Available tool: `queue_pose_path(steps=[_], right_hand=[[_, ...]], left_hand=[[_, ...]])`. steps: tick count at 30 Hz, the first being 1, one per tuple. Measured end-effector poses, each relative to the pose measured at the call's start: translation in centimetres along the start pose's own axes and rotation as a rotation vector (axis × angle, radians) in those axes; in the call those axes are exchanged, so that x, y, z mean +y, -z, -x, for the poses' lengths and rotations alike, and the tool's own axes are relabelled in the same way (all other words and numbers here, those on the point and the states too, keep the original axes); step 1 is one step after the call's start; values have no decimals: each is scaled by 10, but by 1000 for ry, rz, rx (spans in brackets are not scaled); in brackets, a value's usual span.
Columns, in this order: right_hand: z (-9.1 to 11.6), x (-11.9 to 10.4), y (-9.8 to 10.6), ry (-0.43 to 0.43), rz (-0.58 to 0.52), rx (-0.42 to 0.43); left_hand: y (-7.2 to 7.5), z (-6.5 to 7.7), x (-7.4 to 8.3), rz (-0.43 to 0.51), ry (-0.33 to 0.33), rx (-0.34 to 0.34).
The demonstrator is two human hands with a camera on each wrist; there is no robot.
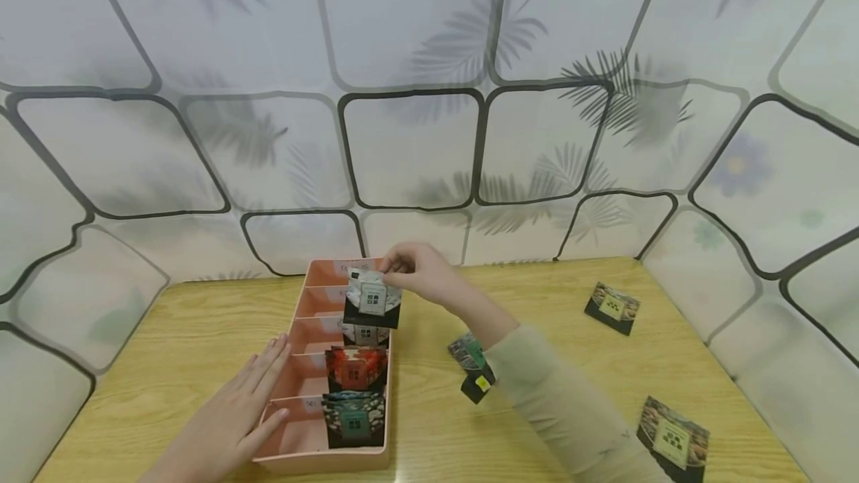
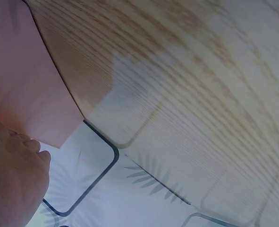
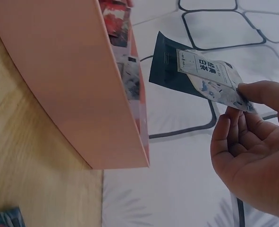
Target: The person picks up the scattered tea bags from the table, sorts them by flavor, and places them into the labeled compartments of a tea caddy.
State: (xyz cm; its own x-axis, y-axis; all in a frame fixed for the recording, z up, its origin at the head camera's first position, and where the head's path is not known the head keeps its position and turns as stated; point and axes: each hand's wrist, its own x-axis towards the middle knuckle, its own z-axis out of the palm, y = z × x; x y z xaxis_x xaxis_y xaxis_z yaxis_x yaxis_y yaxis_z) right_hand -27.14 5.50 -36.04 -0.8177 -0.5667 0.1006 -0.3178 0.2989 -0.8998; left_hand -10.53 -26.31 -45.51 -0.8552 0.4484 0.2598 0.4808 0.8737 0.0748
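We see a white-and-black sachet (image 1: pixel 372 300), its pale label printed with dark lettering, pinched at a top corner, black end down, above the right side of a pink box (image 1: pixel 329 462). We find that long, open box split into five compartments, the three nearest holding white, red and green packets (image 1: pixel 354 423).

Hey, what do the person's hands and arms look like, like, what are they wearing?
Both the left hand and right hand are bare, with no gloves or rings visible. The right arm wears a pale, greenish-beige sleeve, slightly creased, ending above the wrist. No left sleeve shows.
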Motion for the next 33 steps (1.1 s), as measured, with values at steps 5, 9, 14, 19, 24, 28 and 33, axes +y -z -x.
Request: queue_pose_path(steps=[5, 9, 14, 19, 24, 28, 33], right_hand=[[-6, 5, -16, 16, -2, -19], [-8, 11, -28, 26, -1, -27], [-10, 20, -39, 28, 14, -24], [-9, 28, -48, 21, 43, 0], [-9, 35, -53, 37, 85, 32], [-8, 39, -56, 32, 127, 55], [-9, 43, -58, 28, 152, 87]], left_hand=[[-1, 1, 0, 4, 0, 8], [0, 1, 0, 3, -4, 16], [0, 2, 0, 7, -17, 22], [0, 1, 1, 9, -18, 26], [0, 1, 1, 10, -17, 22], [0, 1, 1, 12, -13, 16], [-1, 1, 0, 14, -3, 10]])
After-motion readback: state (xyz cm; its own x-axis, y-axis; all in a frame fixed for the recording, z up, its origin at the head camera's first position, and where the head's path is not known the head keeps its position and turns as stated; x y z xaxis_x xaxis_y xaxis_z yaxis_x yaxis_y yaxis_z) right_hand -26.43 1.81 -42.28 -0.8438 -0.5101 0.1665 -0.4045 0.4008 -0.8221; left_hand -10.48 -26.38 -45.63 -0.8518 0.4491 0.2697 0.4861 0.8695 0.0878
